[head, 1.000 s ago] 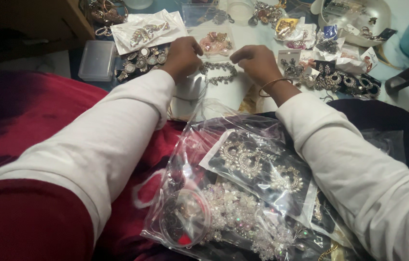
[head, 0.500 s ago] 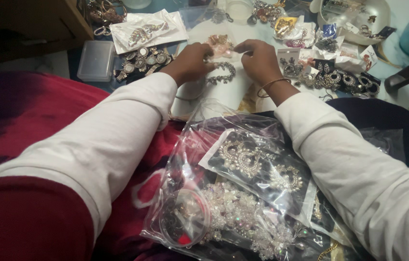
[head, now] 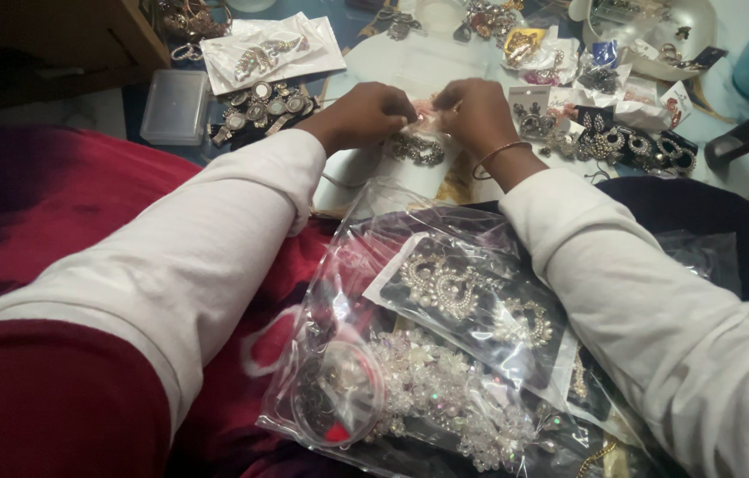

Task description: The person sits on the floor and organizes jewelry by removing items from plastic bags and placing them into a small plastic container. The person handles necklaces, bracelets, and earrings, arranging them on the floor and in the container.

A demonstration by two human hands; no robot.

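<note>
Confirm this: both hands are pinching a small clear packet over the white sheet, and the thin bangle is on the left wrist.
Not quite. The head view shows the thin bangle on the right wrist, below the right hand. Otherwise correct: it and the left hand pinch the small clear packet over the white sheet.

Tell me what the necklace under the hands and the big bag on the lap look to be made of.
Necklace: silvery metal links, probably set with small stones; it glints, though detail is small.
Big bag: thin clear plastic film, glossy and creased, its contents showing through.
</note>
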